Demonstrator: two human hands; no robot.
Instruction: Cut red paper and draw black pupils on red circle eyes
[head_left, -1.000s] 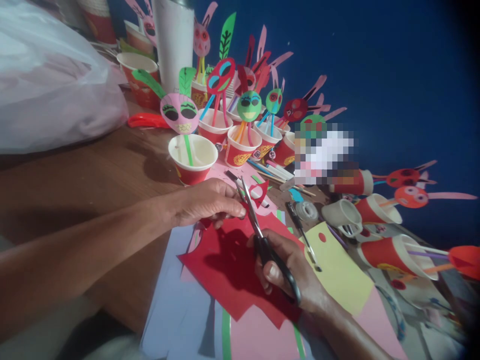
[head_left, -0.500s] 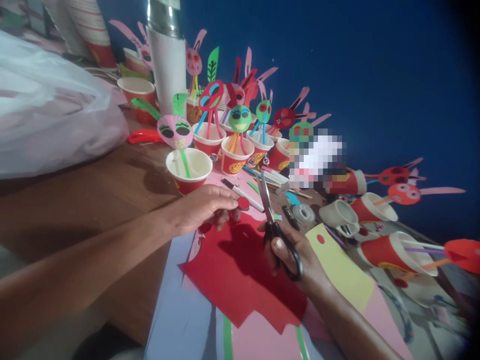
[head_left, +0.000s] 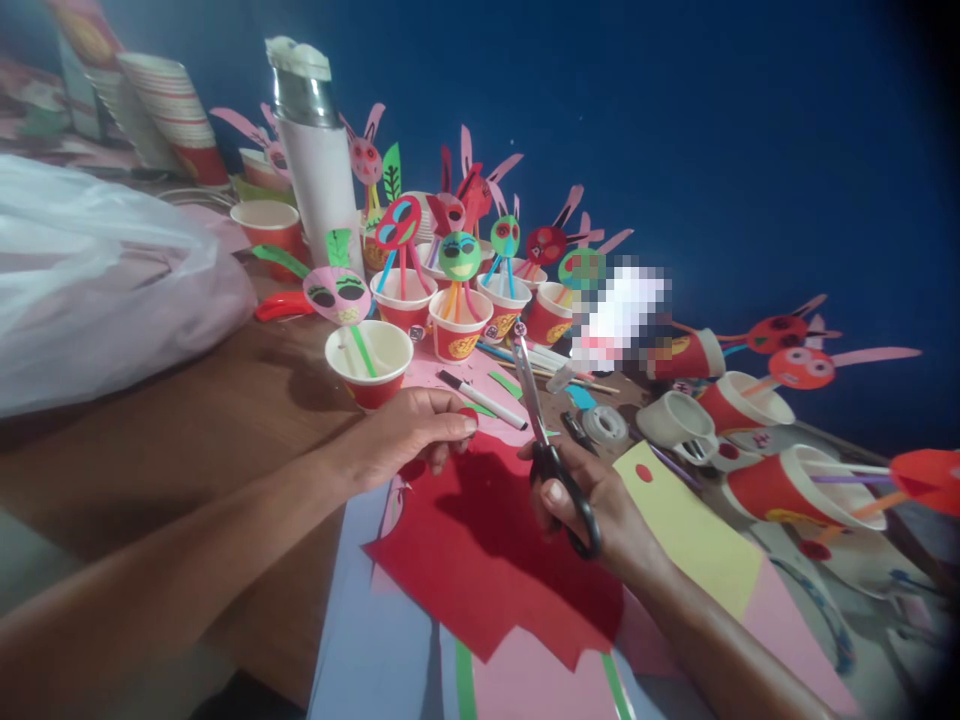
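Observation:
Between the thumb and fingers of my left hand point(head_left: 409, 435) is a small red paper circle point(head_left: 469, 414), partly covered by the fingertips. My right hand point(head_left: 585, 500) grips black-handled scissors point(head_left: 531, 390), their blades pointing up and away, nearly together. Neither blade touches the circle. Beneath both hands lies a large sheet of red paper point(head_left: 495, 580) with cut, notched edges. It rests on pink and pale blue sheets. To the right, a yellow paper point(head_left: 694, 530) carries another small red circle point(head_left: 643, 473).
Several red-and-white paper cups point(head_left: 457, 335) with paper faces on straws stand behind my hands. A marker point(head_left: 484, 400), a tape roll point(head_left: 604, 425) and a white cup point(head_left: 675, 425) lie nearer. At left are a plastic bag point(head_left: 112, 290) and a white flask point(head_left: 319, 180).
The view has shifted slightly, so the cups and flask sit lower and further left. My left hand has turned the red circle more edge-on. The scissors remain in my right hand.

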